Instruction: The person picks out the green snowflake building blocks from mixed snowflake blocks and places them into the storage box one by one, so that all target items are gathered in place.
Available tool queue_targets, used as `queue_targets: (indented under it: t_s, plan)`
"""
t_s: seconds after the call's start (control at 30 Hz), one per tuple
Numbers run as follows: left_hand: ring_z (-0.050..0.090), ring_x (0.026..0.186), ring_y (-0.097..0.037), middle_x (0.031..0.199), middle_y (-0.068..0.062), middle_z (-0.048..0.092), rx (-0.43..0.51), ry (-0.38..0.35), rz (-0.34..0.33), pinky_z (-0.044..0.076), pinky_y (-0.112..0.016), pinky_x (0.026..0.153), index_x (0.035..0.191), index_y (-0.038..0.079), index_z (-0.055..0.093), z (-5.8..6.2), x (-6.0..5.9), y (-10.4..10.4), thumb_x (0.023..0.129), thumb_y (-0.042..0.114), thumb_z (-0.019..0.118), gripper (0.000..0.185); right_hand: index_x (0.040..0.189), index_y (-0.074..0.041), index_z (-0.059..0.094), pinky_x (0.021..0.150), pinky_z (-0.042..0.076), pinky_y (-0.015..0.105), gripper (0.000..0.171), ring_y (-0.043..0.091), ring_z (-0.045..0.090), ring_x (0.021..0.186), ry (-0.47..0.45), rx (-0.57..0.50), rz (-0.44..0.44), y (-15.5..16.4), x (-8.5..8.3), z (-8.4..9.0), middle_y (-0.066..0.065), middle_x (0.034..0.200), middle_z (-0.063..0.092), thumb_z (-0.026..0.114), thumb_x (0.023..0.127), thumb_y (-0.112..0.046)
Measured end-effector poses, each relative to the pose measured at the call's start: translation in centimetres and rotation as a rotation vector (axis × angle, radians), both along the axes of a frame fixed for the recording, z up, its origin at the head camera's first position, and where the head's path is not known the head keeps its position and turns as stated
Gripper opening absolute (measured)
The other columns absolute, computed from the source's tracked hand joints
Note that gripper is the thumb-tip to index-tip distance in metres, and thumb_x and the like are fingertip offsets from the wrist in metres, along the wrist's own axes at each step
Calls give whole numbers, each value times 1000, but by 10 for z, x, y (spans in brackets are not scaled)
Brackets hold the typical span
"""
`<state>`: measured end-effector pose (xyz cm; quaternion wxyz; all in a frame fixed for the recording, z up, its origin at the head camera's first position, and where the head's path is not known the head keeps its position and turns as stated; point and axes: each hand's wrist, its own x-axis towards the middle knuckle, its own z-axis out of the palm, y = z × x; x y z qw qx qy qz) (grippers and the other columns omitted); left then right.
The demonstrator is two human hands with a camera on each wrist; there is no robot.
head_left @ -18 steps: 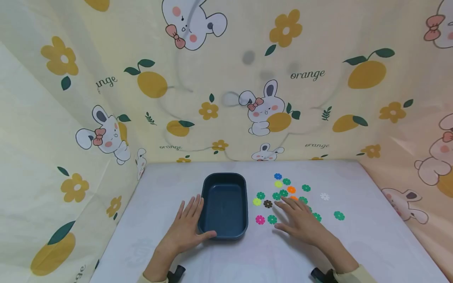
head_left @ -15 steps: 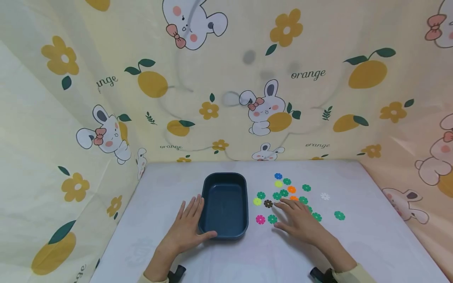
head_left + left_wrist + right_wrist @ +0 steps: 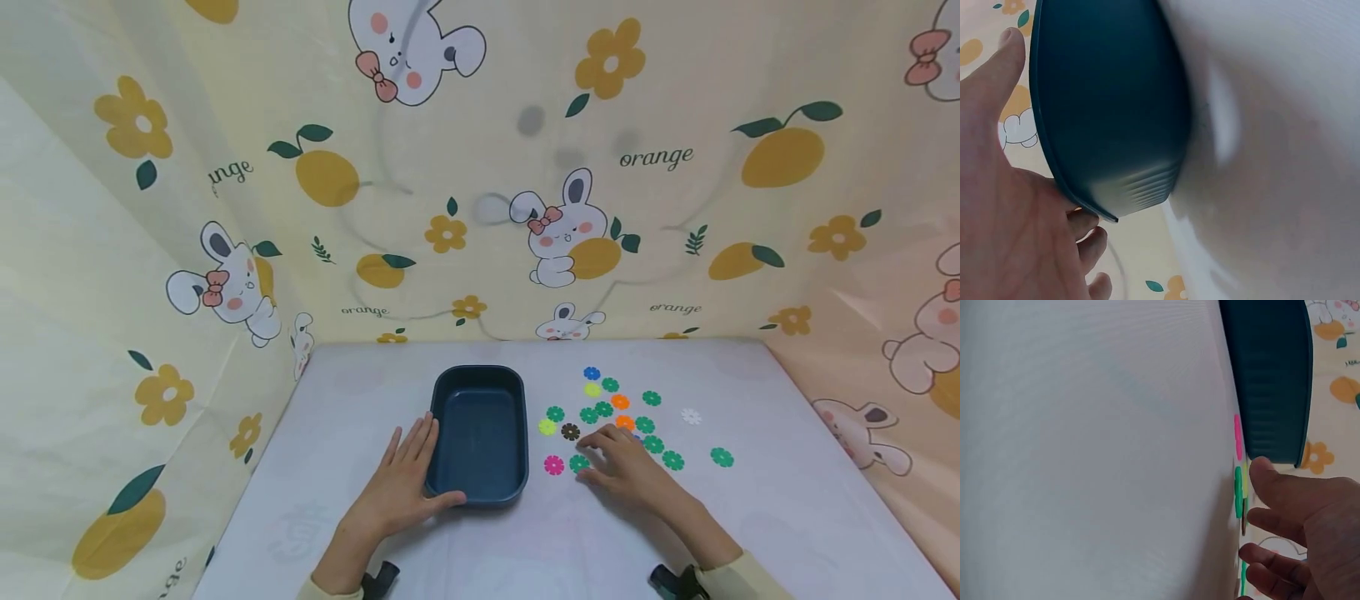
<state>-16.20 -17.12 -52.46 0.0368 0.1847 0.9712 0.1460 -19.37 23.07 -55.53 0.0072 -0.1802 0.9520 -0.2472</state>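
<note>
- Head view: the left hand [image 3: 400, 485] lies flat on the counter [image 3: 480, 542] with its fingers straight against the left wall of the dark blue tray [image 3: 477, 435], the thumb reaching along the tray's near wall. It is released and grips nothing. The tray stands just right of this hand.
- Head view: the right hand [image 3: 628, 471] rests palm down, fingers loosely spread, among the flower-shaped discs [image 3: 622, 412]. Its fingertips [image 3: 587, 442] sit just beside the brown disc [image 3: 571, 432], and its thumb is next to a green disc [image 3: 578, 463]. The pink disc [image 3: 553, 465] lies just left of that, between this hand and the tray. More green, orange, yellow and blue discs lie beyond the fingers, and a white disc [image 3: 691, 416] and a green one lie well off to its right. Whether the hand pinches any disc cannot be told here.
- Left wrist view: the open palm and thumb of the left hand [image 3: 997, 206] are against the rim of the tray [image 3: 1107, 100], fingers straight.
- Right wrist view: the right hand [image 3: 1310, 531] has relaxed, slightly bent fingers [image 3: 1272, 519] just above the counter [image 3: 1097, 450]. The green disc [image 3: 1238, 492] and the pink disc [image 3: 1237, 437] lie edge-on near the thumb, with the tray [image 3: 1269, 375] beyond them. No disc is seen held.
</note>
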Motion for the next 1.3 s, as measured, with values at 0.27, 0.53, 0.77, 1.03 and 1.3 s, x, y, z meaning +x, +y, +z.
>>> queue_targets:
  t_s: [0.27,0.53,0.77,1.03,1.3]
  plan:
    - [11,167,-29,181,-13,10,-3,-2,6,8,-56,135,172,4,15,-1,-1,3,90,82,64,123,111,-21,75,99,58,51,31,24,59,113,21,-32,8,1,-3,-5,-1,117,63,93,85,-23]
    - [11,167,-29,181,-12,9,31,1,13,12,-55,135,172,4,15,-1,0,4,90,78,68,123,105,-20,75,99,58,50,29,25,59,112,-16,-50,-10,-2,-4,-3,0,115,62,94,84,-17]
    - [14,166,-32,180,-15,10,48,42,-9,17,-58,134,171,1,16,-7,0,2,90,77,69,123,106,-18,71,98,60,48,33,23,59,109,-59,-98,-13,-7,-4,1,-3,111,63,94,83,-13]
    - [10,167,-29,181,-14,8,24,13,-2,12,-53,136,172,2,15,-3,1,4,92,77,67,121,108,-18,65,75,55,24,29,15,56,88,-194,-147,-39,-12,-5,5,-7,92,61,83,91,-2]
    - [10,167,-29,181,-13,8,16,11,1,14,-51,136,172,2,14,-2,0,5,91,80,64,123,106,-17,67,72,54,22,23,15,56,87,-165,-185,-11,-12,-6,13,-7,91,62,75,96,2]
